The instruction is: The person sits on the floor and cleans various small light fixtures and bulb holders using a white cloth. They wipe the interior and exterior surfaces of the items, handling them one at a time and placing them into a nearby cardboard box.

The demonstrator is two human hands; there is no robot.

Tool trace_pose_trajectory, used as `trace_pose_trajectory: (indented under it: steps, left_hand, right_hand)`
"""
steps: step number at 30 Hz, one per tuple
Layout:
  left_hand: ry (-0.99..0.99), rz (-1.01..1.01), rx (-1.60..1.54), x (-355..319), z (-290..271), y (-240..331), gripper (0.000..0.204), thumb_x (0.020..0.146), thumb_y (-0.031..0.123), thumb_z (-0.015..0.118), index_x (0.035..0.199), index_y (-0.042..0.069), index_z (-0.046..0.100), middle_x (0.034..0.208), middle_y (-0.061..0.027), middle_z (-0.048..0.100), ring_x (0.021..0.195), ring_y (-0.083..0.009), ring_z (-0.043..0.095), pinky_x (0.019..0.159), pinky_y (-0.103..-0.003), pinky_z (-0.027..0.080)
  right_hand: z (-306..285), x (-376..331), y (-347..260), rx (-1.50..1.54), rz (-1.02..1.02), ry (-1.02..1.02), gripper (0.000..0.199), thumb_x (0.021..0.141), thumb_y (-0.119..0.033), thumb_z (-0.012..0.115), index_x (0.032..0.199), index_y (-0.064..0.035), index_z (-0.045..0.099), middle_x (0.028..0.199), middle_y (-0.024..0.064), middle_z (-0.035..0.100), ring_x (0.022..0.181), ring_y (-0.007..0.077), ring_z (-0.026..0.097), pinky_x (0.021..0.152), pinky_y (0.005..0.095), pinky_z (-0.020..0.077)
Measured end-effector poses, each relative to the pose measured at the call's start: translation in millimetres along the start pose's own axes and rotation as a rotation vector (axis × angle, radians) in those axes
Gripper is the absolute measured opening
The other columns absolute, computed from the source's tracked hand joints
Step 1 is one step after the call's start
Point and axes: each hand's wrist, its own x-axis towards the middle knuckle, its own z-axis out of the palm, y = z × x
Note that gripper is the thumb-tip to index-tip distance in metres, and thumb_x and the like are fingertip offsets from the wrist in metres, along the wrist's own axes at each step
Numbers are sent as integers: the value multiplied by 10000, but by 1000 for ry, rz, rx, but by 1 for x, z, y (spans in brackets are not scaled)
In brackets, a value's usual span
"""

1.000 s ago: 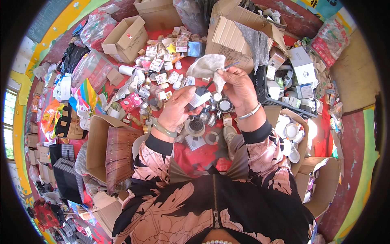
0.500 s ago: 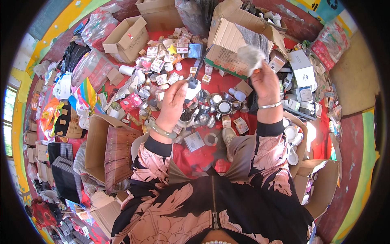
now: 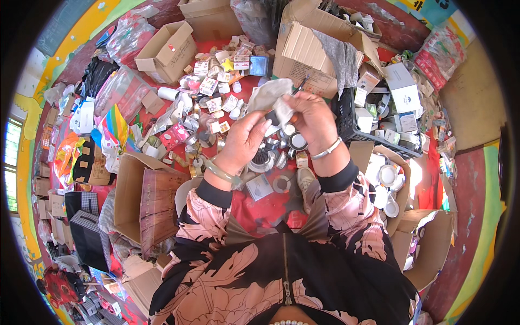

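My left hand [image 3: 241, 142] is closed on a small dark piece with a thin black rod [image 3: 302, 82]; its exact kind is unclear. A crumpled off-white cloth [image 3: 271, 95] is pinched in my right hand [image 3: 314, 120]. The two hands are close together, and the cloth covers part of the dark piece. Beneath them, metal lids and small round tins [image 3: 261, 161] lie in a heap on the red floor cover. A round white-topped piece with a dark rim [image 3: 297, 141] sits just below my right hand.
Small boxes [image 3: 208, 86] are scattered ahead. An open carton [image 3: 168, 53] stands at far left, another [image 3: 306, 59] at far right. A black crate [image 3: 387, 138] full of packages is on the right, beside a box of white round pieces [image 3: 387, 176]. A carton [image 3: 130, 187] stands left.
My right hand has come down and left with the cloth, bringing it against the dark piece. My left hand has shifted slightly right and lower.
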Motion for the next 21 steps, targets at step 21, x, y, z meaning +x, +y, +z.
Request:
trace_pose_trajectory:
  steps: [21]
  left_hand:
    - [429,-181,-1446,6,-15,-25,307,857,165,558,1101,-16,516,1101,-143,569,1072,-302,520,984,-516,337]
  right_hand:
    - [2,7,13,-243,-168,-99,225,819,-7,576,1042,20,567,879,47,617,787,117,600,707,240,507]
